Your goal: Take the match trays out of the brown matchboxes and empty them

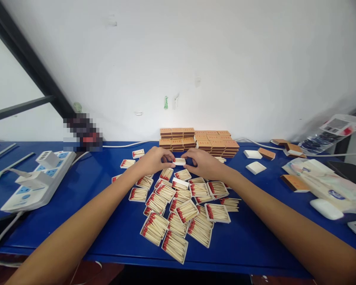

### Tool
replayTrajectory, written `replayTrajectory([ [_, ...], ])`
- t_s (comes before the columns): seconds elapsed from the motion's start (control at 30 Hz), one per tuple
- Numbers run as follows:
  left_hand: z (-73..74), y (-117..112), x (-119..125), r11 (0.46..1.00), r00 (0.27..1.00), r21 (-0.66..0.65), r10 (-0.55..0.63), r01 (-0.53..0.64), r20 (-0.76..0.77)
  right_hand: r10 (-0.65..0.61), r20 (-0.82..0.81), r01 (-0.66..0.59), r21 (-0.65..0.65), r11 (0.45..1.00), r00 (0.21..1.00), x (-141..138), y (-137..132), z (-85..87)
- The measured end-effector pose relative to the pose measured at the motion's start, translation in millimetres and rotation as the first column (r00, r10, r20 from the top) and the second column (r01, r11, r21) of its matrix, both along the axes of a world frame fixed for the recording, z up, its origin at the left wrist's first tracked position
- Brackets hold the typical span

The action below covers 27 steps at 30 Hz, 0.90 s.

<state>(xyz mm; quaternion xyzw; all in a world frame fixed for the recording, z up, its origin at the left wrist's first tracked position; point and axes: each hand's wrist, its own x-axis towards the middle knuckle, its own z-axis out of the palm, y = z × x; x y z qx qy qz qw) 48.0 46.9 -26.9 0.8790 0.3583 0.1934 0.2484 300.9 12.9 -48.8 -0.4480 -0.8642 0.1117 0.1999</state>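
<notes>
A small white matchbox tray (178, 161) filled with red-headed matches is held level between my two hands. My left hand (156, 161) pinches its left end, and my right hand (204, 163) has its thumb and fingertips at the right end. Below my hands lie many open match trays (156, 203), overlapping in a loose heap with matches in them. Just behind my hands stand stacked closed matchboxes (216, 143) with orange-brown tops. Some loose matches (230, 204) lie at the right side of the heap.
On the left of the blue table (106, 233) lies a white power strip (41, 186) with chargers and cables. At right are white trays (256, 168), matchbox sleeves (295, 183), a tissue pack (332, 186) and a white rounded case (326, 209). A white wall stands behind.
</notes>
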Motion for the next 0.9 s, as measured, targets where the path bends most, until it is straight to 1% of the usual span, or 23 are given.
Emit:
replayTrajectory([
  [0.17, 1.3, -2, -21, 0.997, 0.997, -0.015, 0.073, -0.072, 0.016, 0.053, 0.032, -0.051, -0.053, 0.997, 0.998, -19, 15, 9.1],
  [0.27, 1.0, -1, -30, 0.989, 0.992, 0.075, 0.125, -0.125, 0.01, 0.089, 0.04, -0.087, -0.056, 0.995, 0.995, -28, 21, 13.8],
  [0.37, -1.4, 2, -29, 0.974, 0.992, 0.188, 0.127, -0.126, 0.007, 0.092, 0.048, -0.088, -0.079, 0.993, 0.995, -32, 24, 16.5],
  [0.47, -5.3, 7, -21, 0.961, 0.993, 0.252, 0.122, -0.116, -0.005, 0.05, 0.079, -0.044, -0.074, 0.996, 0.996, -32, 26, 14.8],
  [0.57, -8.8, 12, -14, 0.953, 0.986, 0.261, 0.164, -0.153, -0.021, -0.002, 0.097, 0.004, -0.016, 1.0, 0.995, -30, 29, 9.4],
  [0.67, -11.0, 14, -10, 0.933, 0.972, 0.293, 0.231, -0.211, -0.036, -0.087, 0.13, 0.08, 0.053, 0.995, 0.988, -31, 28, 5.5],
  [0.77, -11.9, 14, -7, 0.902, 0.945, 0.316, 0.323, -0.293, -0.046, -0.191, 0.166, 0.168, 0.144, 0.975, 0.967, -35, 24, 6.4],
  [0.9, -12.7, 14, -3, 0.866, 0.913, 0.341, 0.405, -0.366, -0.048, -0.214, 0.207, 0.171, 0.209, 0.963, 0.955, -42, 20, 9.7],
])
